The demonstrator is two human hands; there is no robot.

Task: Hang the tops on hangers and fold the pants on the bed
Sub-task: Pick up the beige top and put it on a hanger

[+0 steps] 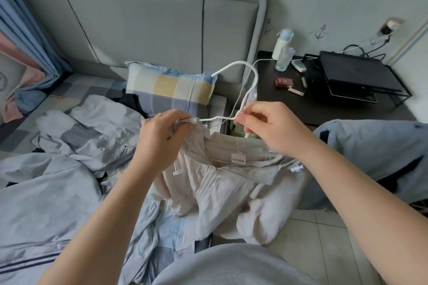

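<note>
rumpled bed (34, 203) carries the clothes; at its right edge a beige top (222, 183) hangs half-threaded. left hand (162, 132) and right hand (271, 127) pinch the hanger (249, 81). next, seat the right shoulder.

The person wears a plain grey top (231, 266) of soft, matte fabric, seen only as a rounded swell with no print or seam showing. Both forearms are bare from beside the grey top up to the wrists. The left hand (159, 132), above and left of the grey top, carries a thin pale ring (159, 114) on one finger. The right hand (268, 127), above and right of it, shows short, trimmed nails.
</note>
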